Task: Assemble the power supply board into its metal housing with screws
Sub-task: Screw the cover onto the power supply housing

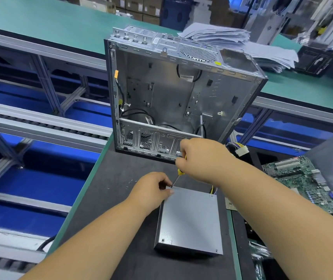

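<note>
At frame centre, a yellow-handled screwdriver (pixel 178 174) is gripped by the right hand (pixel 200 158), while a screw at the housing (pixel 189 221) corner is pinched by the left hand (pixel 151 188). The closed housing lies on the tabletop (pixel 109 199). If tilted, the tip could slip and the screw be dropped.

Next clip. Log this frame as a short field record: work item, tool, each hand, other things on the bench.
work item: flat grey metal power supply housing lying on the dark mat
tool: yellow-handled screwdriver, tip at the housing's far left corner
right hand: grips the screwdriver handle
left hand: pinches at that same corner
behind: open silver computer case, standing upright
right side: green circuit board
loose parts: small screws on the mat
</note>
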A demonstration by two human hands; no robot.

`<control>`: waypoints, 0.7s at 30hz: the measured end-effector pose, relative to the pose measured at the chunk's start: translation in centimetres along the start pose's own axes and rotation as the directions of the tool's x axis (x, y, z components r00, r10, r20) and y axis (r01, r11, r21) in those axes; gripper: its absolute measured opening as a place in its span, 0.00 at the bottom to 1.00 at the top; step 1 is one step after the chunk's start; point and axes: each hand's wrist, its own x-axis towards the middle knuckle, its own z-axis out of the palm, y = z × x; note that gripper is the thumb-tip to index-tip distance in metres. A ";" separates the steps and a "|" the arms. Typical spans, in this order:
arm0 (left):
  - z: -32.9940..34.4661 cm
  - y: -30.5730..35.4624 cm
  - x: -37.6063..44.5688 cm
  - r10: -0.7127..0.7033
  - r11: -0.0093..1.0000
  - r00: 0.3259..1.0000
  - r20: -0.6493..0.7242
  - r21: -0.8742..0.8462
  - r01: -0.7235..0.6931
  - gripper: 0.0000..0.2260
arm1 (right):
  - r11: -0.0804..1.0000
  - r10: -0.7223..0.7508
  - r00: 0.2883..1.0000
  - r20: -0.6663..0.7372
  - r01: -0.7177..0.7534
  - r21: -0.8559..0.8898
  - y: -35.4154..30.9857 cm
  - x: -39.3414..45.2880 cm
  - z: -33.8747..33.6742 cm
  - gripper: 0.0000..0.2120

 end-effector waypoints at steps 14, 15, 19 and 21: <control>0.1 0.1 0.1 -0.014 1.000 1.000 0.001 0.022 0.014 0.09 | 0.978 0.086 0.995 -0.040 -0.092 -0.189 -0.6 0.1 0.6 0.28; 0.1 0.1 0.1 -0.013 1.000 1.000 -0.001 0.020 0.013 0.09 | 0.988 0.075 0.997 -0.036 -0.079 -0.135 -0.6 0.0 0.6 0.25; 0.1 0.0 0.0 -0.006 1.000 1.000 -0.002 0.013 0.006 0.09 | 0.990 -0.047 0.998 0.042 0.041 0.138 -0.3 -0.3 -0.5 0.11; 0.1 0.0 0.1 -0.008 1.000 1.000 0.001 0.012 0.008 0.09 | 0.991 -0.081 0.996 0.024 0.078 0.106 -0.2 -0.4 -0.7 0.12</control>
